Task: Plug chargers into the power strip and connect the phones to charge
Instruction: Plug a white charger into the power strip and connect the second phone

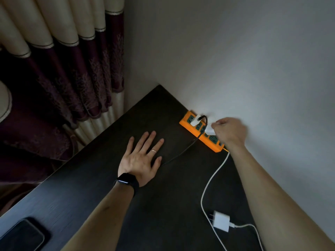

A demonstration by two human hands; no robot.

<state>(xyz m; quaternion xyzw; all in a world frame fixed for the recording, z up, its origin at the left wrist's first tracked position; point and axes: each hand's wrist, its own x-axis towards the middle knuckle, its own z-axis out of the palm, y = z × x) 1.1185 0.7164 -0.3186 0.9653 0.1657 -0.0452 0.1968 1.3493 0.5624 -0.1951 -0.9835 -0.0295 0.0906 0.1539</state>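
**Second charger going into the strip while the left hand steadies the desk**

At the far left, a dark rectangular phone with rounded corners (pixel 23 234) is lying flat near the front corner of the dark wood-grain desk (pixel 101 178), well apart from the sockets; it looks as though it is waiting for its cable, so the connecting step is not yet reached.

Moving right, the left hand (pixel 140 158) is resting palm-down on the desk with its fingers spread and flat, gripping nothing. It is probably bracing the body during the long reach to the wall. A thin black braided cable (pixel 183 151) is running past the little finger up to a white charger block (pixel 196 120) already seated in the orange power strip with green sockets (pixel 199 134), which is lying against the pale wall.

Further right, the right hand (pixel 229 132) is pinching a second white charger block (pixel 209 130) between thumb and fingertips directly over the strip, apparently pressing it into a socket; whether the prongs are fully in cannot be told. A white cable (pixel 213 176) is trailing back from near the strip's end.

At the lower right, a loose white two-prong charger (pixel 221 221) is lying on the desk, unplugged, seemingly next in line.
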